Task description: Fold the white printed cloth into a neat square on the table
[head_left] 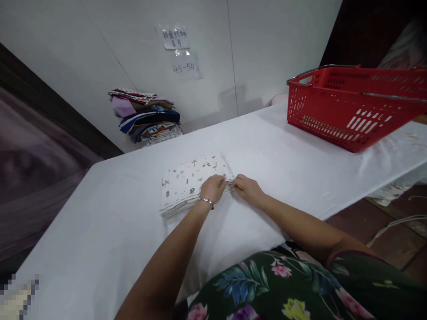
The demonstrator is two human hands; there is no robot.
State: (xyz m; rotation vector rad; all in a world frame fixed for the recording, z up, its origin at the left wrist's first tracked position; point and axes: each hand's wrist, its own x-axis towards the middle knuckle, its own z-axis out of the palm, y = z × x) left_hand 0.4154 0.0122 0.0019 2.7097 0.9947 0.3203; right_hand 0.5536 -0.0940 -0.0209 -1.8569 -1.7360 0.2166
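Note:
A folded white cloth (187, 178) printed with small dark motifs lies in several layers on the white-covered table (273, 146). At its near right corner, my left hand (212, 188) is closed with thumb and fingers pinching the layered edge. Just to the right of it, my right hand (247, 189) is closed on the same corner. The fingertips of both hands almost meet there, and the bit of cloth between them is partly hidden. A bracelet (207, 202) circles my left wrist.
A red plastic basket (333, 106) with metal handles stands at the back right of the table. Beyond the far edge, folded fabrics (147, 116) are stacked against the wall. Handwritten paper signs (176, 39) hang above. Sheer pinkish fabric (36, 164) is at the left.

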